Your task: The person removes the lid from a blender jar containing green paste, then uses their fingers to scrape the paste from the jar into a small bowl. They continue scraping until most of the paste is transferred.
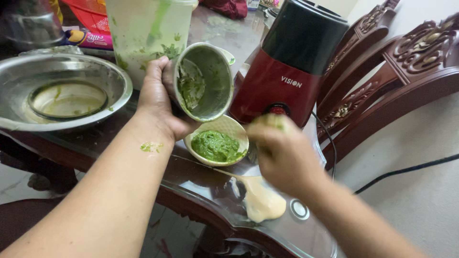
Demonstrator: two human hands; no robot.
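My left hand (pixel 158 98) was clamped around the steel grinder jar (pixel 203 81), tipped on its side with its long axis pointing mouth-first toward me, directly above the small cream bowl (pixel 217 143) of green paste. My right hand (pixel 279 153), blurred and paste-smeared, hovered just right of that bowl, fingers curled; I could not tell if it gripped anything. A red-and-black blender base (pixel 291 67) with a white label stood right of the jar, and a yellow-and-pink packet (pixel 88 39) lay far left behind the steel basin (pixel 62 91).

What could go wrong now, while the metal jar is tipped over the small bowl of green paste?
1. The left hand tilts the metal jar over the small bowl; paste may miss it and land on the glass table.
2. The bowl sits near the table edge, so a knock from the right hand might push it off.
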